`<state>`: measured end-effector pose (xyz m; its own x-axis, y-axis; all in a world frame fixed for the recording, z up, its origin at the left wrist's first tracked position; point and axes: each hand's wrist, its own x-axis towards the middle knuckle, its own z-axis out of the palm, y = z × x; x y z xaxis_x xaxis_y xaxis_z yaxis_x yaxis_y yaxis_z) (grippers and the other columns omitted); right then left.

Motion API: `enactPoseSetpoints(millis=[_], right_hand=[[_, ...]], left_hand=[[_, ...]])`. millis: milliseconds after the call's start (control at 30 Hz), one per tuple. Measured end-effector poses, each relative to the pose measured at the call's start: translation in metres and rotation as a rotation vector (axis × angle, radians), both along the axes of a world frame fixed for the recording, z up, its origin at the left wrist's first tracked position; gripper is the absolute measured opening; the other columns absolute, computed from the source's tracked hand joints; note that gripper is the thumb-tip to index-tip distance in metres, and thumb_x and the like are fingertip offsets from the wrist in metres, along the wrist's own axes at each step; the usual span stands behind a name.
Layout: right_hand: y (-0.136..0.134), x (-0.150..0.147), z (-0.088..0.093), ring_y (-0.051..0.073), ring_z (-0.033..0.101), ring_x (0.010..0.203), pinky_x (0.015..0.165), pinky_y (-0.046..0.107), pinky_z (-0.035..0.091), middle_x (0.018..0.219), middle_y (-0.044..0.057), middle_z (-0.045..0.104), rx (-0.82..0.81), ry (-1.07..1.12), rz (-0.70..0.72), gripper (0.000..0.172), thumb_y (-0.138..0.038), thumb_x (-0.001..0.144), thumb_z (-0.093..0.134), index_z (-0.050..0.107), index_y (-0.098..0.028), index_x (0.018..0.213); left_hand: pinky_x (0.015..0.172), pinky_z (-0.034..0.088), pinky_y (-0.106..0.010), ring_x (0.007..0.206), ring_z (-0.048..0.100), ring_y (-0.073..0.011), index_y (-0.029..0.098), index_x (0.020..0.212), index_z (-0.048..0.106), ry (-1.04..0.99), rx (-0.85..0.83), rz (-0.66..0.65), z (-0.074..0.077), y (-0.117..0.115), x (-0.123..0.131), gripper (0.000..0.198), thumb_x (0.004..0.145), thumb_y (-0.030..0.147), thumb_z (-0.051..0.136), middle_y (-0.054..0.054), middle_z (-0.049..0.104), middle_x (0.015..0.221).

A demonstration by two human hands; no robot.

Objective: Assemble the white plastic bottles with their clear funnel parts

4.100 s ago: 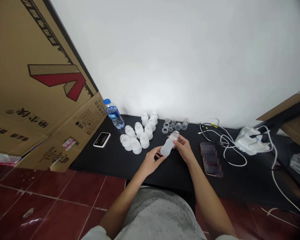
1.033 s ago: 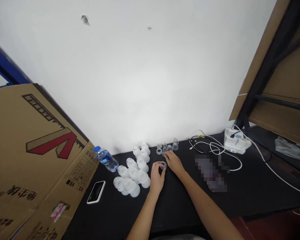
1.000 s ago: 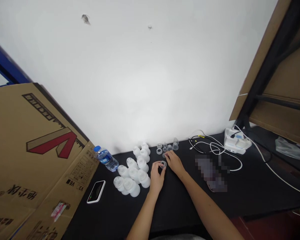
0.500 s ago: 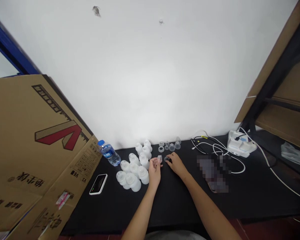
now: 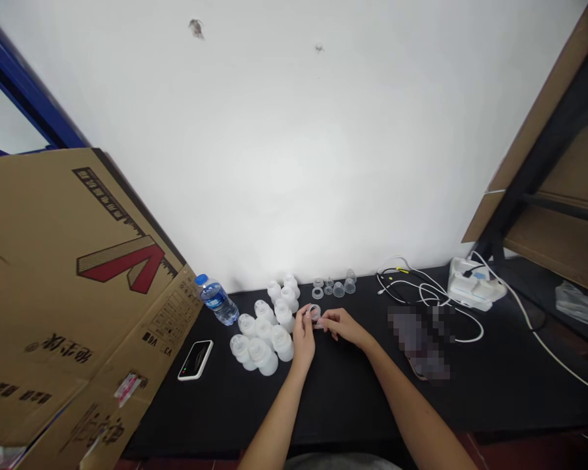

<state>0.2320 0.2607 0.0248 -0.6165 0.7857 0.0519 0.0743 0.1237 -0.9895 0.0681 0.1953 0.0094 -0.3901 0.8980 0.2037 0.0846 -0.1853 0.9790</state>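
Note:
My left hand [image 5: 303, 331] is closed around a clear bottle collar ring [image 5: 315, 311], its opening turned up toward the camera. Pinched in my right hand [image 5: 342, 326] is a small clear piece that looks like a bottle teat [image 5: 319, 324], held against the lower side of the ring; my fingers hide much of it. To the left of my left hand stand several white baby bottles [image 5: 263, 329] in a close group, with clear domed tops on some. Beyond my hands, near the wall, lie clear rings [image 5: 317, 294], small teats [image 5: 328, 289] and domed caps [image 5: 338, 289].
A water bottle [image 5: 216, 299] with a blue cap and a white-edged phone [image 5: 195, 360] are at the left, beside a large cardboard box [image 5: 44, 261]. Cables [image 5: 421, 285], a white power strip [image 5: 474, 284] and a blurred-out object [image 5: 416, 339] lie at the right.
My right hand has lifted the small clear piece off the black table and brought it left to the ring. My left hand has tilted the ring so its opening shows.

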Motion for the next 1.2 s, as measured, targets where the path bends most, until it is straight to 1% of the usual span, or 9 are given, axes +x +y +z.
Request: enactPoseSetpoints(millis=[133, 267, 367, 433, 500, 633, 867, 1033, 1200], right_hand=[[-0.004, -0.003, 0.001, 0.010, 0.046, 0.038, 0.042, 0.022, 0.039, 0.047, -0.007, 0.052, -0.099, 0.026, -0.009, 0.054, -0.069, 0.088, 0.076, 0.067, -0.020, 0.068], [-0.004, -0.005, 0.001, 0.009, 0.040, 0.033, 0.038, 0.021, 0.035, 0.041, -0.008, 0.047, -0.159, 0.056, -0.116, 0.057, -0.071, 0.089, 0.071, 0.062, -0.021, 0.064], [-0.002, -0.009, 0.000, 0.009, 0.042, 0.033, 0.037, 0.021, 0.038, 0.047, -0.005, 0.058, -0.182, 0.068, -0.182, 0.054, -0.071, 0.087, 0.072, 0.062, -0.021, 0.066], [-0.001, -0.011, -0.001, 0.009, 0.045, 0.033, 0.036, 0.022, 0.042, 0.058, -0.001, 0.069, -0.187, 0.080, -0.227, 0.052, -0.071, 0.086, 0.073, 0.061, -0.022, 0.073], [0.001, -0.013, -0.003, 0.009, 0.046, 0.033, 0.035, 0.022, 0.043, 0.066, 0.001, 0.076, -0.184, 0.090, -0.258, 0.051, -0.072, 0.084, 0.073, 0.057, -0.024, 0.080], [0.000, -0.014, -0.002, 0.010, 0.049, 0.035, 0.035, 0.022, 0.043, 0.066, -0.001, 0.076, -0.124, 0.108, -0.263, 0.051, -0.071, 0.084, 0.075, 0.053, -0.025, 0.085], [-0.010, -0.012, 0.006, 0.012, 0.061, 0.053, 0.043, 0.022, 0.050, 0.081, -0.001, 0.076, 0.047, 0.096, -0.175, 0.039, -0.057, 0.088, 0.079, 0.064, -0.023, 0.101], [-0.007, -0.007, 0.009, 0.015, 0.062, 0.062, 0.050, 0.023, 0.050, 0.079, -0.001, 0.069, 0.171, 0.061, -0.267, 0.023, -0.046, 0.093, 0.070, 0.066, -0.023, 0.096], [-0.003, -0.005, 0.008, 0.018, 0.065, 0.071, 0.065, 0.028, 0.054, 0.080, 0.000, 0.070, 0.213, 0.060, -0.309, 0.022, -0.045, 0.092, 0.069, 0.066, -0.023, 0.093]], left_hand=[[0.112, 0.055, -0.050, 0.126, 0.072, -0.0325, 0.023, 0.133, 0.071, 0.076, 0.037, -0.044, 0.009, -0.004, 0.004, 0.058, 0.105, 0.071, 0.055, -0.015, 0.076, 0.133], [0.110, 0.055, -0.048, 0.122, 0.073, -0.0316, 0.022, 0.135, 0.070, 0.065, 0.038, -0.053, 0.016, -0.008, 0.008, 0.059, 0.104, 0.070, 0.057, -0.015, 0.076, 0.134], [0.103, 0.059, -0.045, 0.116, 0.074, -0.0306, 0.021, 0.134, 0.069, 0.030, 0.029, -0.077, 0.018, -0.009, 0.009, 0.062, 0.102, 0.072, 0.058, -0.015, 0.077, 0.132], [0.105, 0.058, -0.044, 0.120, 0.073, -0.0306, 0.021, 0.133, 0.069, 0.022, 0.027, -0.081, 0.018, -0.009, 0.009, 0.062, 0.101, 0.073, 0.059, -0.015, 0.076, 0.134], [0.108, 0.057, -0.044, 0.123, 0.072, -0.0307, 0.021, 0.134, 0.069, 0.024, 0.018, -0.084, 0.016, -0.008, 0.009, 0.063, 0.100, 0.073, 0.060, -0.015, 0.075, 0.136], [0.108, 0.058, -0.046, 0.122, 0.074, -0.0309, 0.022, 0.137, 0.067, 0.001, 0.008, -0.102, 0.011, -0.006, 0.008, 0.063, 0.099, 0.073, 0.063, -0.016, 0.075, 0.135], [0.104, 0.063, -0.048, 0.119, 0.076, -0.0315, 0.021, 0.131, 0.068, -0.115, 0.007, -0.051, 0.004, -0.001, 0.004, 0.062, 0.096, 0.072, 0.068, -0.016, 0.077, 0.130], [0.096, 0.067, -0.046, 0.112, 0.079, -0.0296, 0.020, 0.132, 0.065, -0.249, -0.009, -0.074, 0.001, 0.003, 0.003, 0.067, 0.093, 0.074, 0.071, -0.017, 0.077, 0.128], [0.094, 0.067, -0.044, 0.109, 0.081, -0.0285, 0.020, 0.133, 0.065, -0.270, -0.024, -0.080, 0.003, 0.002, 0.004, 0.068, 0.091, 0.073, 0.073, -0.017, 0.078, 0.128]])
